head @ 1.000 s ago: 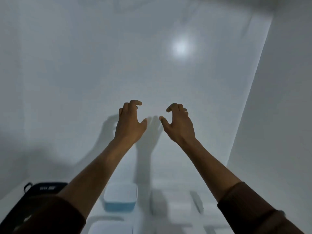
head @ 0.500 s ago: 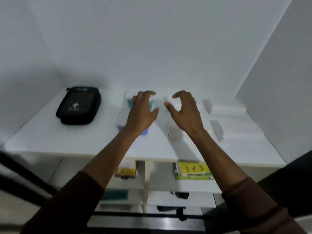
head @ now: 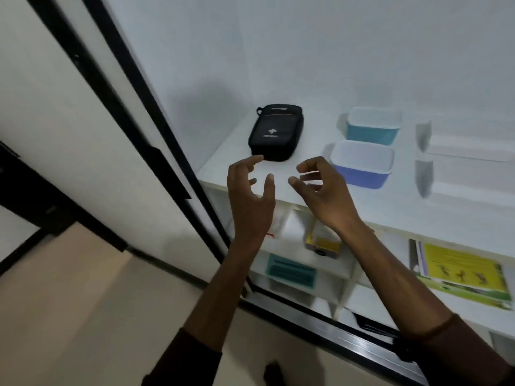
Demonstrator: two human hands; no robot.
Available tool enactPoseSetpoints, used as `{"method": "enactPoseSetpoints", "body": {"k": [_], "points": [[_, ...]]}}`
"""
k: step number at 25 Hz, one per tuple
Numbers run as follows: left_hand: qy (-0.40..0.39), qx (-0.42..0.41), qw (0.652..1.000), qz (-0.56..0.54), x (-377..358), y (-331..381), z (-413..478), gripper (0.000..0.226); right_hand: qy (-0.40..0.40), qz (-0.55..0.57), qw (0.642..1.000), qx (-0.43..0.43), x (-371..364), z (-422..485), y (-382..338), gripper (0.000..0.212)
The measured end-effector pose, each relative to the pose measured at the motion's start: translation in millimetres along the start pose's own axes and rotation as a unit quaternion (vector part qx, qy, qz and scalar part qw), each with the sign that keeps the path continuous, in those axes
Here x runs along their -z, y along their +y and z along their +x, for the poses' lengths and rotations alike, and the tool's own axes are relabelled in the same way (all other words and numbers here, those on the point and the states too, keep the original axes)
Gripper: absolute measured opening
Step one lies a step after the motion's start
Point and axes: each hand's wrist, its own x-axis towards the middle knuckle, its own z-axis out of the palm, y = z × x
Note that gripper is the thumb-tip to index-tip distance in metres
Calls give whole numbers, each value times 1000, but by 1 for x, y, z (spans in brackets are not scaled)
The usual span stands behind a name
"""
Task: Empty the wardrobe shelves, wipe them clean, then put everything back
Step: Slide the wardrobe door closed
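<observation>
A black zipped pouch (head: 275, 132) with a white cross lies at the left end of the white wardrobe shelf (head: 404, 207). To its right stand a teal lidded box (head: 373, 125) and, nearer, a blue lidded box (head: 361, 163). My left hand (head: 250, 196) and my right hand (head: 323, 190) hover just in front of the pouch, fingers spread and curled, holding nothing. Neither hand touches the pouch.
Clear plastic pieces (head: 423, 157) sit at the shelf's right. Lower compartments hold a yellow box (head: 323, 242), a teal tray (head: 291, 271) and a yellow-green booklet (head: 462, 271). A black-framed sliding door (head: 117, 107) stands to the left, beige floor (head: 83, 316) below.
The view has swung left and down from the wardrobe's back wall. Both hands came back from the lidded boxes and now hover left of them, in front of the black pouch.
</observation>
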Motion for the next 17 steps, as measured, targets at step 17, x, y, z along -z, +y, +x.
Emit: {"method": "enactPoseSetpoints", "body": {"k": [17], "points": [[128,2,984,121,78,-139,100,77,-173,62,974,131,-218,144,-127,45]]}}
